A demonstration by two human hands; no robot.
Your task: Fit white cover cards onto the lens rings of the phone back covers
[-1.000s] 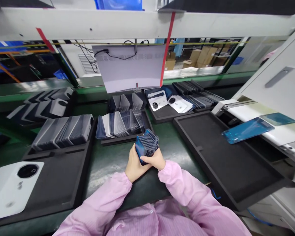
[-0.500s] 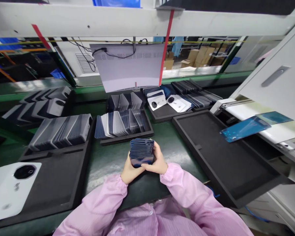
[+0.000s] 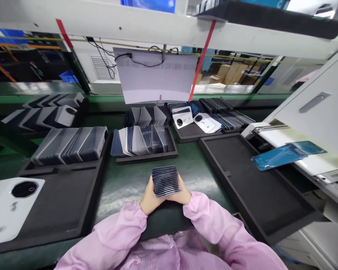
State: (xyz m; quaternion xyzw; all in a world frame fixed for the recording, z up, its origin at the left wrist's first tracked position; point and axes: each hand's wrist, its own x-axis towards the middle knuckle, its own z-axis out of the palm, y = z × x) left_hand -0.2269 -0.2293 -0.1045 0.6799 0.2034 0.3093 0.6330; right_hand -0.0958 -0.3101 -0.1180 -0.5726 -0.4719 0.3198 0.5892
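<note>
A stack of dark phone back covers [image 3: 166, 181] is held between both hands, in front of my body above the green bench [image 3: 121, 187]. My left hand [image 3: 151, 198] grips the stack's left side and underside, and my right hand [image 3: 182, 192] closes on its right side. The thin layered edges face the camera, and most fingertips are hidden behind or under the stack. Just beyond it lies a black foam tray [image 3: 146, 158] with a row of leaning dark and light covers [image 3: 141, 140].
At left, a black tray [image 3: 59, 202] holds upright covers and a white phone back cover [image 3: 11, 210]. A large black tray [image 3: 259, 183] lies at right, beside a white machine carrying blue film-covered sheets [image 3: 281, 154]. White covers [image 3: 183, 117] rest in a back tray. A grey panel [image 3: 157, 77] hangs behind.
The stack has tilted so its layered edges show across the whole near side. Both hands have shifted lower around it, and the camera view has moved slightly.
</note>
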